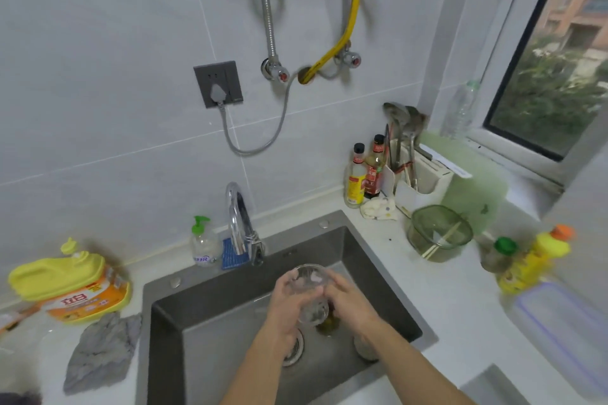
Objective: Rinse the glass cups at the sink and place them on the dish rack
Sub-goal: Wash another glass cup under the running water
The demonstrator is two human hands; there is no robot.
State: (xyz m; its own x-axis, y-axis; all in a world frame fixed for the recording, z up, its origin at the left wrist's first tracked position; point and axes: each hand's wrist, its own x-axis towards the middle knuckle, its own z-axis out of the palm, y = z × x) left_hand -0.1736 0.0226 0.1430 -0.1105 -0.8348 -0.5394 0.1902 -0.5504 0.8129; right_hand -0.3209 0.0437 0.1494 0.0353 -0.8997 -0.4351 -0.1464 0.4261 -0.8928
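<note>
Head view: left hand point(288, 301) and right hand point(348, 301) both wrapped around clear glass cup point(309, 293), held tilted over dark sink point(362, 250), above drain strainer point(294, 350). Two more cups low in basin beside right forearm, one greenish point(329, 325), one near the front wall point(365, 347). Farther back, chrome faucet point(241, 223), spout just behind cup's rim; green bowl with chopsticks point(439, 233) on bench point(437, 299) to right.
</note>
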